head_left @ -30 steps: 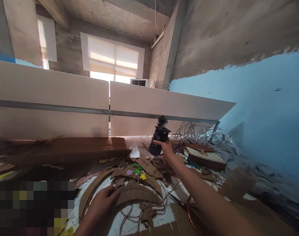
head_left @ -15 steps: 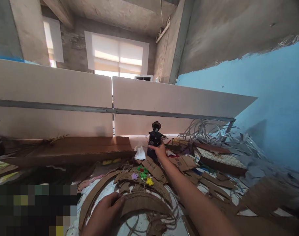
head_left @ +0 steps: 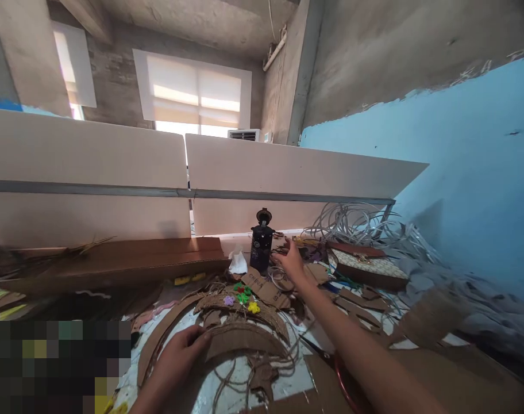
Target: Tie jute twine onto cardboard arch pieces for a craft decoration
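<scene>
A black bottle [head_left: 261,248] stands upright with its lid flipped up. Just right of it is my right hand [head_left: 290,261], fingers apart and holding nothing, not gripping the bottle. My left hand [head_left: 184,351] pinches the left end of a curved cardboard piece [head_left: 245,340] edged with twine. Beyond that piece lies a twine-covered arc with small crocheted flowers, among them a yellow one [head_left: 254,307] and a purple one [head_left: 229,301]. Loose twine [head_left: 227,382] trails on the white surface below.
Scissors with red handles [head_left: 342,376] lie under my right forearm. A long brown box [head_left: 137,256] sits at the back left, white tissue [head_left: 238,262] beside the bottle. At right are a patterned bag [head_left: 368,265], coiled clear tubing [head_left: 348,221] and cardboard scraps.
My right hand has let go of the black bottle and moved to its right. The view has shifted slightly, and the scissors now show. My left hand stays on the cardboard.
</scene>
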Demonstrator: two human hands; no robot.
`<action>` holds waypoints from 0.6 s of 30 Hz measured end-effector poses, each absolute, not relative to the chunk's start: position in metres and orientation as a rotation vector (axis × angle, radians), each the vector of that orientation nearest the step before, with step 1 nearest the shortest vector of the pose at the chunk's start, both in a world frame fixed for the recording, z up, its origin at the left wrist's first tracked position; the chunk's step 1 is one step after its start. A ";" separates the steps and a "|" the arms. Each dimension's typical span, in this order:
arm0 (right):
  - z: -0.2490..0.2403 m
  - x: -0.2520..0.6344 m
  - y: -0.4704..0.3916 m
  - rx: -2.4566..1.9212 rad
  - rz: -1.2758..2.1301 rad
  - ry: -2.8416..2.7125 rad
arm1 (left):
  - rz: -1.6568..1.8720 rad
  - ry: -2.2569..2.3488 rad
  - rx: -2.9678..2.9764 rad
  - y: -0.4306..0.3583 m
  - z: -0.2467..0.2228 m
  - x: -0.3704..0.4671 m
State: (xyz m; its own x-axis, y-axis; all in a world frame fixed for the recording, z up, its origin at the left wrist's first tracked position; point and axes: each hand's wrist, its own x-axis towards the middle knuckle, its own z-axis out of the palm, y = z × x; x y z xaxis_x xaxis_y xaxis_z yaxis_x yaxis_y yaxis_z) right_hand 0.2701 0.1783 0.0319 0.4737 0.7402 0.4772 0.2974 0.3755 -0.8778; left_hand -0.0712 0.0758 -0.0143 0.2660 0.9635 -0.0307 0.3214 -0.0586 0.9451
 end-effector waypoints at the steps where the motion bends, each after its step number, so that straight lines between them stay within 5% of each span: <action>1: 0.036 0.271 0.162 -1.211 0.401 -1.111 | 0.836 1.229 1.572 0.074 -0.010 -0.071; 9: 0.043 0.240 0.042 -1.204 0.839 -1.338 | 0.894 1.320 1.411 0.058 0.024 -0.067; 18: 0.023 0.221 0.021 -1.233 1.061 -1.454 | 0.926 1.195 1.277 0.053 0.020 -0.062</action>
